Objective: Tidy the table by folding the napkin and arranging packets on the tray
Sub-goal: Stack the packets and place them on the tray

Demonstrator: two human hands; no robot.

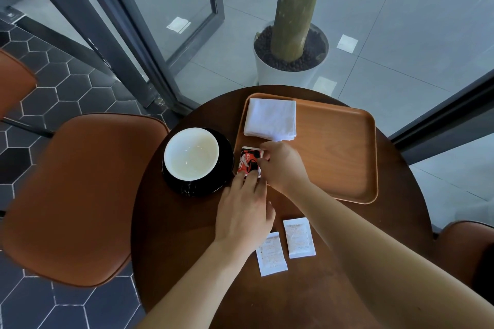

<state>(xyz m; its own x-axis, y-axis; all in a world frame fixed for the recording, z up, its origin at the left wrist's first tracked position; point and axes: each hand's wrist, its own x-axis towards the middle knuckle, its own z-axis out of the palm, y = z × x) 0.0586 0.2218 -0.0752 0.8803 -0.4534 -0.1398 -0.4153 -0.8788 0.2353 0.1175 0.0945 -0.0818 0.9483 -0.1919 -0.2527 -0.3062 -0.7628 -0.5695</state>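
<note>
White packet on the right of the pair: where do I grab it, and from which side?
Pinch its near short edge, coming from the near side. The white packet lies flat, its twin close on the left, the right forearm alongside.

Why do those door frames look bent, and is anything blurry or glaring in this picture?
Head view: the wide-angle lens bows the door frame and stretches the forearms near the bottom edge. Head view: light is soft, shadows faint; pale squares look like reflections in the glass. Head view: the left hand, right hand and red packet look fairly sharp.
</note>
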